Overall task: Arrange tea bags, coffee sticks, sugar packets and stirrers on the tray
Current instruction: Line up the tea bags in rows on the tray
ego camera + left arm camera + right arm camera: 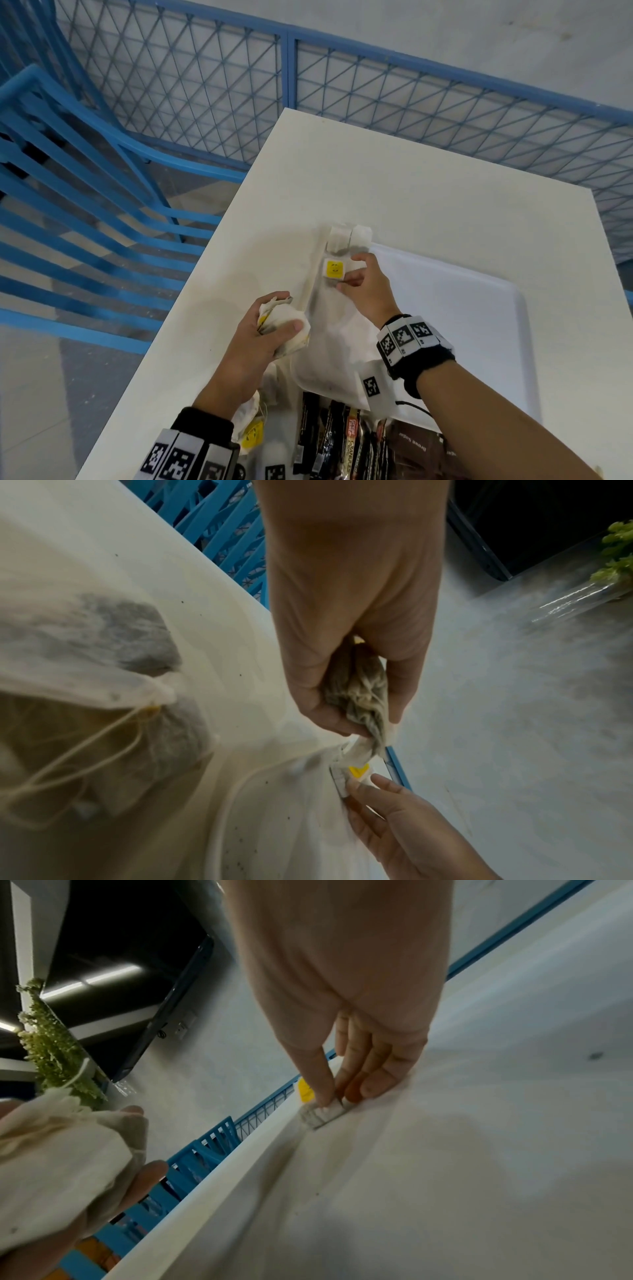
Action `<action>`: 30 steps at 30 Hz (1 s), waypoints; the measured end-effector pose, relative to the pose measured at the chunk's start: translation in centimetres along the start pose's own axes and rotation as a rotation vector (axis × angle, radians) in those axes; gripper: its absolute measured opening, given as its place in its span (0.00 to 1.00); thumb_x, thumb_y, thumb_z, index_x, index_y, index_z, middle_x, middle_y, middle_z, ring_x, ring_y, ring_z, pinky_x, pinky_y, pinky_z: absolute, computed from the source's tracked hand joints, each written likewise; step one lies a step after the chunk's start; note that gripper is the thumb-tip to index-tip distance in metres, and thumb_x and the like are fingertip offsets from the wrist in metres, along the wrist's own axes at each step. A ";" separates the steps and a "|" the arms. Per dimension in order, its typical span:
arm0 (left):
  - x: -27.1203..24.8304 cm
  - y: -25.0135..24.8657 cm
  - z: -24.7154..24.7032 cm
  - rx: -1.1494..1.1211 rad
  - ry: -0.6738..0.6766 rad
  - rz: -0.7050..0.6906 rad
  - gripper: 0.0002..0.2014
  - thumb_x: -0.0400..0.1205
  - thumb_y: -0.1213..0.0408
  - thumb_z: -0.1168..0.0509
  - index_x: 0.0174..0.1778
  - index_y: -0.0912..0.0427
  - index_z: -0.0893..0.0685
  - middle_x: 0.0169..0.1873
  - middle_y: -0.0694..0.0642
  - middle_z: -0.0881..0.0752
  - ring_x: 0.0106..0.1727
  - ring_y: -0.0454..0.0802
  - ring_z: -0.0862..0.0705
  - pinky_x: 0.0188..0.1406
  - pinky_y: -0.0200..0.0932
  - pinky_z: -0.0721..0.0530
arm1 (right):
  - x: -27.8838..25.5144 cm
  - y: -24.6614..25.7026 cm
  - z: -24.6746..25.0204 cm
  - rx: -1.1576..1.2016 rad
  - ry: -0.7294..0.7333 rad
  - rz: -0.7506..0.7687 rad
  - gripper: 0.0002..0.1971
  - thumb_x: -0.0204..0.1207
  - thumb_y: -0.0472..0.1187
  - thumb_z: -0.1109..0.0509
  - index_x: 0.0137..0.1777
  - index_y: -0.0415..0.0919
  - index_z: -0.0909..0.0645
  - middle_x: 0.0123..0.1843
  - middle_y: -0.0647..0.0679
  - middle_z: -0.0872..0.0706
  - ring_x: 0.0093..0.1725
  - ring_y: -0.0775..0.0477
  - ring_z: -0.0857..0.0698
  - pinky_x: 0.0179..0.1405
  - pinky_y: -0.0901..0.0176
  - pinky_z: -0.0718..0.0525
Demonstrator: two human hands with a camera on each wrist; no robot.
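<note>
A white tray [455, 308] lies on the white table [394, 178]. Two tea bags [349, 237] sit side by side in its far left corner. Just in front of them my right hand [351, 274] [334, 1096] pinches a tea bag with a yellow tag [334, 270] [318, 1114], low against the tray floor. My left hand [284, 313] [363, 718] hovers left of the tray and grips a bundle of tea bags [289, 330] [356, 674]. Coffee sticks [329, 435] and brown sugar packets [418, 445] lie near the table's front edge. No stirrers are visible.
More loose tea bags [250, 428] [85, 642] lie under my left forearm. A blue slatted chair [85, 205] stands left of the table, and a blue wire fence [376, 89] runs behind it. The table's left edge is close to my left hand.
</note>
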State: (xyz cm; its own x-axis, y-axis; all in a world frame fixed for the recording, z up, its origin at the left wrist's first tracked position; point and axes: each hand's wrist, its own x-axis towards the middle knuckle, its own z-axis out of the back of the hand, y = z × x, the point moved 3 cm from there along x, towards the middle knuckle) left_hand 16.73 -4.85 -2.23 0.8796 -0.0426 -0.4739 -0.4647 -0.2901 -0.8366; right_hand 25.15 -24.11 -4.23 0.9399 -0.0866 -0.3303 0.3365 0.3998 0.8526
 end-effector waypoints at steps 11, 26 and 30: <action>-0.1 0.1 0.8 0.001 -0.013 0.017 0.19 0.72 0.71 0.28 0.55 0.47 0.17 0.60 0.60 0.19 0.54 0.54 0.16 0.56 0.58 0.14 | 2.9 1.2 -0.1 0.011 -0.128 0.010 0.31 0.71 0.32 0.25 0.70 0.40 0.36 0.43 0.46 0.16 0.46 0.50 0.19 0.38 0.70 0.25; -0.1 -0.3 0.0 -0.019 0.018 0.015 0.25 0.63 0.65 0.22 0.56 0.46 0.17 0.62 0.63 0.21 0.55 0.54 0.17 0.50 0.51 0.13 | 2.7 0.8 -0.1 -0.027 -0.136 0.025 0.32 0.69 0.34 0.24 0.70 0.39 0.36 0.46 0.45 0.19 0.45 0.46 0.17 0.47 0.62 0.23; 0.0 -0.5 -0.2 -0.006 0.007 0.001 0.26 0.63 0.66 0.19 0.54 0.43 0.16 0.62 0.62 0.20 0.56 0.55 0.17 0.45 0.46 0.13 | 0.8 1.8 -0.1 -0.037 -0.111 0.074 0.22 0.72 0.34 0.27 0.64 0.43 0.30 0.44 0.50 0.20 0.41 0.50 0.16 0.38 0.74 0.24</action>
State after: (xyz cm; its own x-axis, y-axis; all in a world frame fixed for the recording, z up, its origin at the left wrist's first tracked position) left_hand 17.01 -4.87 -1.80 0.8796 -0.0502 -0.4730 -0.4655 -0.2954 -0.8343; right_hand 26.46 -23.36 -3.04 0.9634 -0.1555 -0.2184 0.2656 0.4422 0.8567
